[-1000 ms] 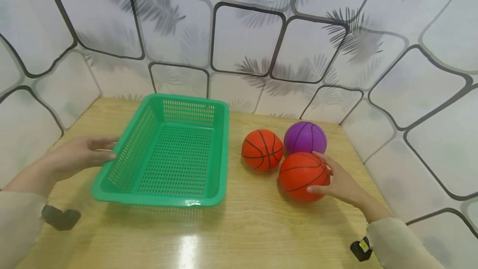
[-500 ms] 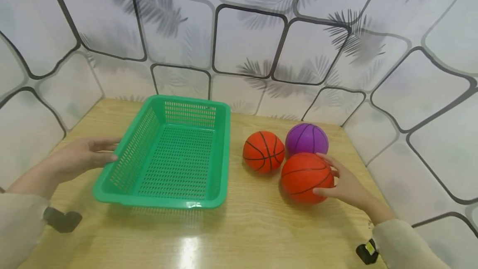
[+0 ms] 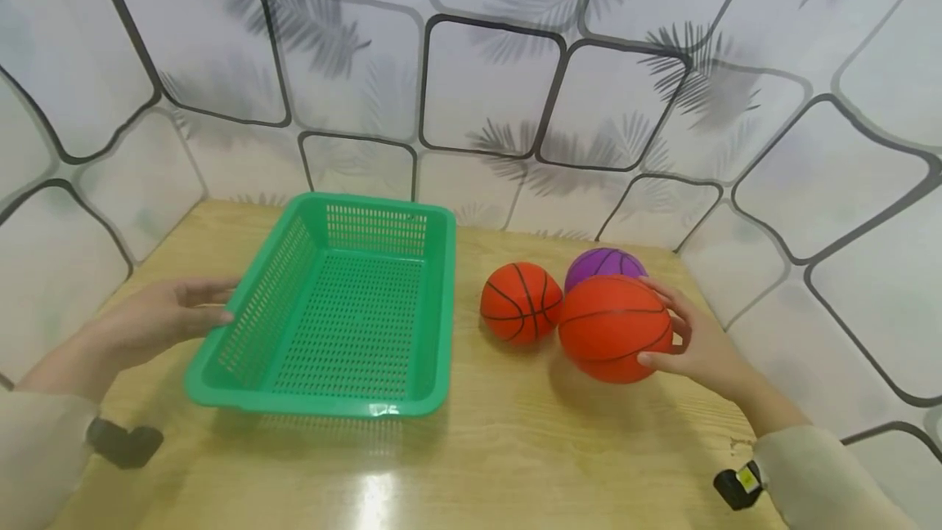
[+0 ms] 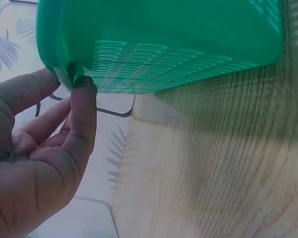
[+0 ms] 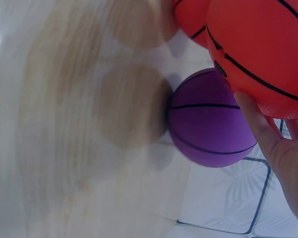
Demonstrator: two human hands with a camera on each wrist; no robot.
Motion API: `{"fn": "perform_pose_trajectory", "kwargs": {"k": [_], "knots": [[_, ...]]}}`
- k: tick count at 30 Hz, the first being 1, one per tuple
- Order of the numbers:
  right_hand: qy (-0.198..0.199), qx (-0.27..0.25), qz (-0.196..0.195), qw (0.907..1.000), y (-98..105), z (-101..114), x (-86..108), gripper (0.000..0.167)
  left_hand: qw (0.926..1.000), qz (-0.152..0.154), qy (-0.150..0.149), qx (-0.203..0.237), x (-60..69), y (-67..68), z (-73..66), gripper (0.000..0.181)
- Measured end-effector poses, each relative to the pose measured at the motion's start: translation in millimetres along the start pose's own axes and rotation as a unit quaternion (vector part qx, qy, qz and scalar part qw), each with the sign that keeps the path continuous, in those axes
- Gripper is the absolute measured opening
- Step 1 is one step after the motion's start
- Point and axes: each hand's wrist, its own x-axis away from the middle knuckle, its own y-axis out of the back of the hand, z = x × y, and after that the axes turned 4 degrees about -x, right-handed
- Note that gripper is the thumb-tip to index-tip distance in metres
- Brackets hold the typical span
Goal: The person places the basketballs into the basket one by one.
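Note:
A green plastic basket (image 3: 346,325) with slotted walls stands on the left of the table, nothing inside it. My left hand (image 3: 165,317) is at its left rim; in the left wrist view, thumb and fingers (image 4: 82,114) pinch the rim's edge. An orange-red basketball (image 3: 614,330) is gripped from its right side by my right hand (image 3: 699,346), fingers spread over the top and thumb low in front. That ball hangs just above the table. Behind it a purple basketball (image 3: 599,262) is partly hidden, though the right wrist view shows more of this purple ball (image 5: 211,121).
A second orange-red basketball (image 3: 521,303) rests on the wood-grain table (image 3: 500,448), between the basket and the held ball. Patterned wall covering (image 3: 486,80) encloses the table at the back and both sides.
My right hand has lifted the orange-red basketball off the table; it now covers more of the purple one. The left hand stays at the basket's rim.

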Motion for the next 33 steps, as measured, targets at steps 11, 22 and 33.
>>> {"fn": "perform_pose_trajectory", "kwargs": {"k": [11,22,33], "knots": [[0.042,-0.076,0.013,0.9962,-14.5,20.1,-27.6,0.092,0.9998,0.012,0.012,0.009,1.1,-1.6,0.9,0.068],[0.105,-0.153,0.047,0.9816,-43.3,25.5,-61.4,0.090,0.9998,0.011,-0.001,0.017,-1.0,-1.3,4.0,0.066],[0.095,-0.169,0.039,0.9803,-74.1,43.6,-97.2,0.093,0.9999,0.002,-0.011,0.001,-1.1,0.0,5.6,0.064]]}}
